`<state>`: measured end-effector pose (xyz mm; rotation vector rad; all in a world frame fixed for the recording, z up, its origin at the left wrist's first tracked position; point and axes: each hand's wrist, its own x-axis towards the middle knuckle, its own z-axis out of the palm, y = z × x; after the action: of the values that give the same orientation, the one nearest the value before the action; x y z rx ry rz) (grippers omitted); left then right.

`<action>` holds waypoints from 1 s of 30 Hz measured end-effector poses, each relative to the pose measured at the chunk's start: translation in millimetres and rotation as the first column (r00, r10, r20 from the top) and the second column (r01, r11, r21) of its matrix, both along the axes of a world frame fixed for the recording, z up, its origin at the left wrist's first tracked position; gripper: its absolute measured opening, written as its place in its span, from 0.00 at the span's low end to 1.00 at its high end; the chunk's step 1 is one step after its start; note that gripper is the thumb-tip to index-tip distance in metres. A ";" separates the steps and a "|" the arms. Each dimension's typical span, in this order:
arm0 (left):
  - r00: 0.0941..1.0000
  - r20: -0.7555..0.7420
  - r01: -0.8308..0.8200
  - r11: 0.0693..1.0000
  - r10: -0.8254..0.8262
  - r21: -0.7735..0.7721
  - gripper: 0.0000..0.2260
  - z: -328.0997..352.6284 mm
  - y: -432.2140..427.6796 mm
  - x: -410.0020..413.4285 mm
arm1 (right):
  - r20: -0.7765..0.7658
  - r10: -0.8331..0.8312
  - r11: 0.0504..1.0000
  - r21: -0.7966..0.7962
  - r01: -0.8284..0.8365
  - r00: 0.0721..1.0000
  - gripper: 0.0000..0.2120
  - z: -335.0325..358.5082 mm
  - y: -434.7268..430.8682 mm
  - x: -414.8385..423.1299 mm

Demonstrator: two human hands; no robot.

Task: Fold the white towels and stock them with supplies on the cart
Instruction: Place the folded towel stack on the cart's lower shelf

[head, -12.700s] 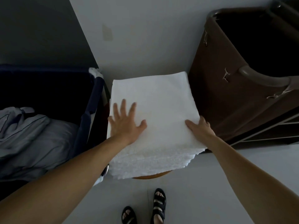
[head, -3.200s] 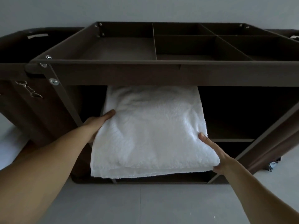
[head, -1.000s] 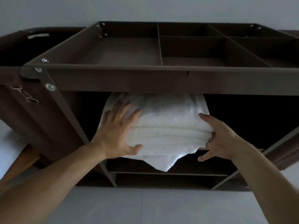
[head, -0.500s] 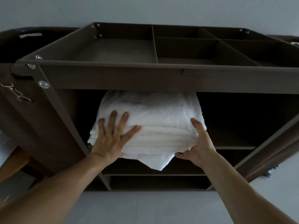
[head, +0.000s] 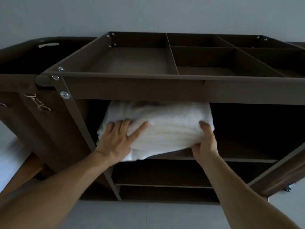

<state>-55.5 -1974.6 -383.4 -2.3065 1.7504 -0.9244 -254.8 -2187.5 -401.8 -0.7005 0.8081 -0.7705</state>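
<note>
A stack of folded white towels (head: 166, 129) lies on the upper shelf of the dark brown cart (head: 132, 90), under its top tray. The stack's front edge sticks out past the shelf and one layer droops at the lower left. My left hand (head: 118, 141) presses flat on the front left of the stack, fingers straight and spread. My right hand (head: 203, 142) grips the stack's right front corner, fingers on top and thumb beneath it.
The top tray (head: 173, 63) has several bare compartments split by dividers. Two lower shelves (head: 165, 185) sit below the towels. A brown fabric bag (head: 24, 66) hangs at the cart's left end. A wooden leg (head: 28, 169) shows at lower left. Grey floor lies in front.
The stack has slid deeper into the shelf and its drooping corner hangs less. My left hand moved onto the front face; my right hand stayed on the right corner.
</note>
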 end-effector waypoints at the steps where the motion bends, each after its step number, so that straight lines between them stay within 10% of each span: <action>1: 1.000 0.009 0.015 1.000 -0.015 0.006 0.56 -13.6 6.6 -1.0 | 0.002 0.007 1.000 -0.010 -0.007 1.000 0.32 -13.0 2.3 -3.8; 14: 0.989 -0.135 -0.054 0.996 0.064 0.076 0.66 -24.9 -1.2 -0.5 | -0.164 0.202 0.978 -0.022 -0.208 0.966 0.40 -1.7 -2.9 -19.5; 30: 1.000 0.025 -0.018 1.000 0.018 -0.018 0.59 -17.5 -3.9 30.6 | -0.215 0.184 0.982 0.010 -0.186 0.959 0.35 2.6 -7.7 -3.2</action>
<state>-24.9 -1978.5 -400.8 -2.3068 1.7159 -0.9655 -258.0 -2195.2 -399.2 -0.8667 0.9204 -0.5348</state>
